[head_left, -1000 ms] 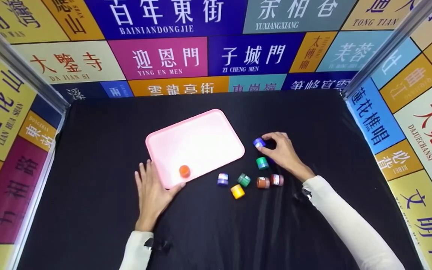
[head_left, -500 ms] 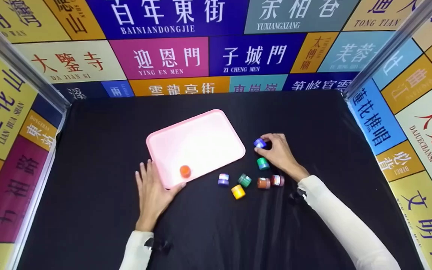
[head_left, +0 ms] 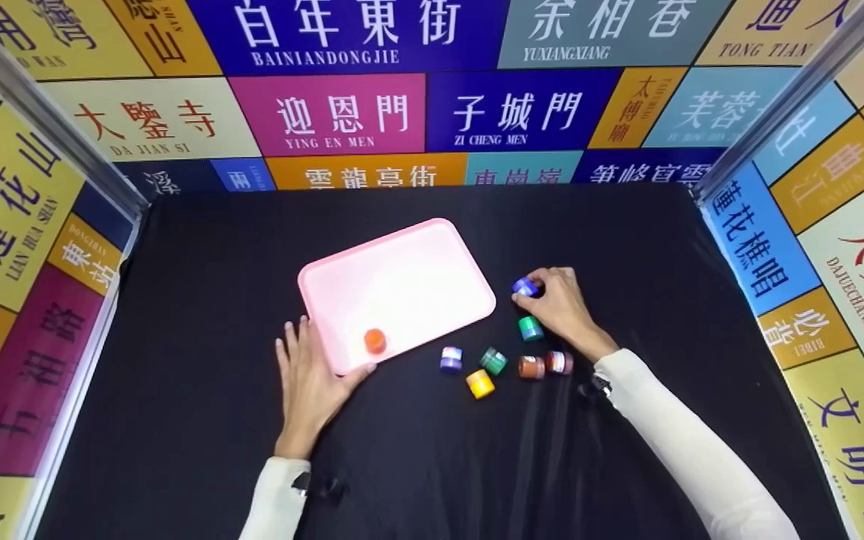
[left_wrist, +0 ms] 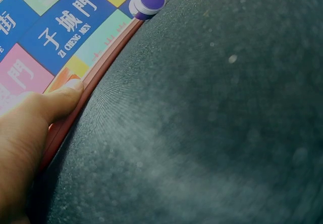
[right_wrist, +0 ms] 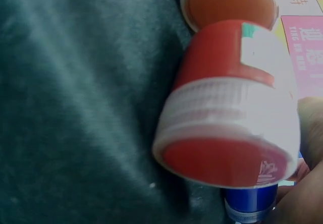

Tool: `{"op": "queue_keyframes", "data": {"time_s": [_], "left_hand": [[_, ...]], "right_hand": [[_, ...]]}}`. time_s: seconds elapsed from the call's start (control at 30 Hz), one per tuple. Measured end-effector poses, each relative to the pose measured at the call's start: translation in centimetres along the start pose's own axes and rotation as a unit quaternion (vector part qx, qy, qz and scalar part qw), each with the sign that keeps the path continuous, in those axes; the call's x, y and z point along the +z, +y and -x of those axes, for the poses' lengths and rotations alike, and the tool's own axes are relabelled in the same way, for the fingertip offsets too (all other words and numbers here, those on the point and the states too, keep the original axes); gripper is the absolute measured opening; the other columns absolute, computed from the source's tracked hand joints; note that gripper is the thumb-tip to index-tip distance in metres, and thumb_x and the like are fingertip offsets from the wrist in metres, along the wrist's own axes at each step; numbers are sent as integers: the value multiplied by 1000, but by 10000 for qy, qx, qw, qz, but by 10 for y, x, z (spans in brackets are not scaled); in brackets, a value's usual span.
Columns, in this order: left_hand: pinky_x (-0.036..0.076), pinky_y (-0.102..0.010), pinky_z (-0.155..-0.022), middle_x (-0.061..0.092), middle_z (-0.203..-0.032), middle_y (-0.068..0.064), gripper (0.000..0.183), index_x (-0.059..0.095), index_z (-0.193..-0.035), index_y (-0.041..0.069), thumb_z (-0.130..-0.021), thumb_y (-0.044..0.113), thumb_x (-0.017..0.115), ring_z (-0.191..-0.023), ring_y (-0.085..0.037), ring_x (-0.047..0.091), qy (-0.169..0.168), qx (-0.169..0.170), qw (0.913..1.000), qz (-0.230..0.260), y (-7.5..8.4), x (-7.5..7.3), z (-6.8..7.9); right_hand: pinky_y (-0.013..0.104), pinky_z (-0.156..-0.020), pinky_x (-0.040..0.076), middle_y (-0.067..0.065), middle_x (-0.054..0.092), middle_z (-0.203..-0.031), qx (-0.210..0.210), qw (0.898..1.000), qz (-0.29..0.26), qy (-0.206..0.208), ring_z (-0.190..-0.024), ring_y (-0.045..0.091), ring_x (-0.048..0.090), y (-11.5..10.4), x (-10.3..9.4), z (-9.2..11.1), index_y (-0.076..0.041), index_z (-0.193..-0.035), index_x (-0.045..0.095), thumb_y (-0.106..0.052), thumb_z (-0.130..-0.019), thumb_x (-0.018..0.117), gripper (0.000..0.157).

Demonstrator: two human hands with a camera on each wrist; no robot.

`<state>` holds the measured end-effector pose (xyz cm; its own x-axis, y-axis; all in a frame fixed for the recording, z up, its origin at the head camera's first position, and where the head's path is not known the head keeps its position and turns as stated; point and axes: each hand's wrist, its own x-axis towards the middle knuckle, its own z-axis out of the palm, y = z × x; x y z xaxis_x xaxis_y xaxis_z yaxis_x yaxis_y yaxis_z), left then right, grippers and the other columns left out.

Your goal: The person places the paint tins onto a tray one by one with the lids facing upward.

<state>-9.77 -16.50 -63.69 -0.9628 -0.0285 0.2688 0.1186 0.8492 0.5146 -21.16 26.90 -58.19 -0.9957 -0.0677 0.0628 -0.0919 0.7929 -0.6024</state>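
Note:
My left hand (head_left: pixel 313 397) rests against the near left corner of a pink tray (head_left: pixel 394 244), fingers straight along its left side. In the left wrist view the thumb (left_wrist: pixel 63 100) touches the tray's rim (left_wrist: pixel 108 55). Inside the tray, close to that corner, sits an orange paint jar (head_left: pixel 375 341). Right of the tray, my right hand (head_left: pixel 561 304) pinches a blue paint jar (head_left: pixel 524 287) between thumb and fingers. Just below it lies a green paint jar (head_left: pixel 530 328). A red paint jar (right_wrist: pixel 227 103) fills much of the right wrist view, with a blue jar (right_wrist: pixel 250 204) partly showing beneath.
Several more jars lie on the black cloth (head_left: pixel 417 465): purple (head_left: pixel 451 359), yellow (head_left: pixel 480 384), dark green (head_left: pixel 493 361), brown (head_left: pixel 531 367) and dark red (head_left: pixel 559 363). Printed panels (head_left: pixel 349 112) wall the table at the back and sides, with metal posts at the back corners.
The right wrist and forearm have swung slightly left while the hand keeps its pinch on the blue jar, which has turned a little. The left hand and tray stay put; the head view shifts slightly.

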Motion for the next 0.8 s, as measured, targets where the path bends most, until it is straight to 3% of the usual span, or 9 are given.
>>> {"op": "queue_keyframes", "data": {"time_s": [0.8], "left_hand": [[2, -64, -135, 32, -172, -35, 134, 29, -168, -11, -81, 77, 81, -166, -54, 16, -117, -97, 9999, -56, 1, -1, -1]], "right_hand": [[53, -113, 46, 23, 75, -122, -119, 9990, -423, 51, -126, 43, 57, -18, -6, -12, 4, -124, 75, -13, -87, 86, 42]]}}
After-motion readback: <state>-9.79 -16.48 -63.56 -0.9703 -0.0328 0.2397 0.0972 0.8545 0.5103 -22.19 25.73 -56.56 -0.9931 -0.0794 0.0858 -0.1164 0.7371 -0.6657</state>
